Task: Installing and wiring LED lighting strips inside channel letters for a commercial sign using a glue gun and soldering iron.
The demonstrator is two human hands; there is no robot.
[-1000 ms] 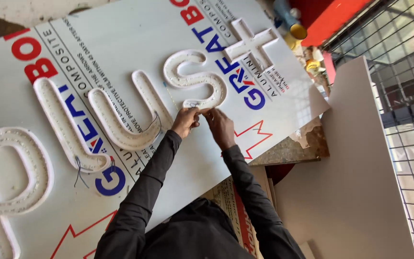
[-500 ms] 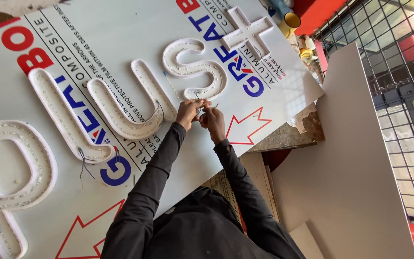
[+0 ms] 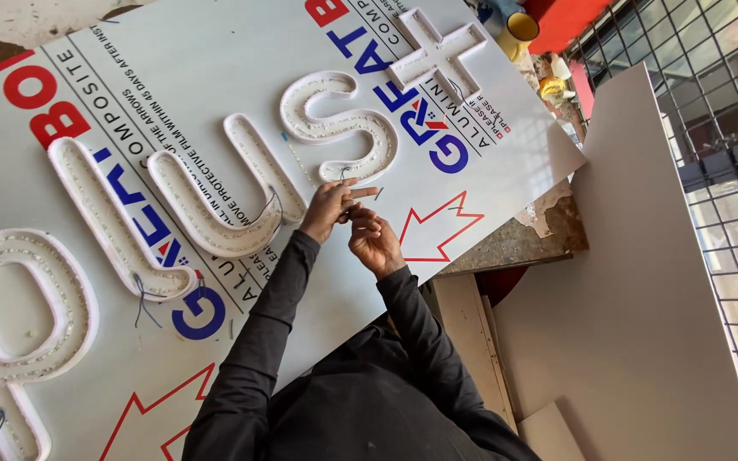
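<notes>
My left hand (image 3: 326, 209) and my right hand (image 3: 375, 241) meet just below the lower end of a white S-shaped sign letter (image 3: 339, 128) studded with small lights. The left hand's fingers pinch a small brown stick-like tool (image 3: 366, 193) that points right. Thin wires (image 3: 343, 173) hang out of the S letter just above it. My right hand's fingers curl against the left fingertips; whatever they pinch is too small to make out. Both arms wear dark sleeves.
More white light-up letters lie on the big white printed panel (image 3: 215, 77): a plus shape (image 3: 437, 55), a U shape (image 3: 215, 205), an L shape (image 3: 113, 222) and a P shape (image 3: 19, 324). A blank white board (image 3: 642, 299) leans at right beside a wire grid (image 3: 719, 102). A yellow cup (image 3: 518, 30) stands at the top.
The view has shifted, so the letters sit lower and further right in frame. My hands have drawn slightly down from the S letter's end, and the brown tool now shows.
</notes>
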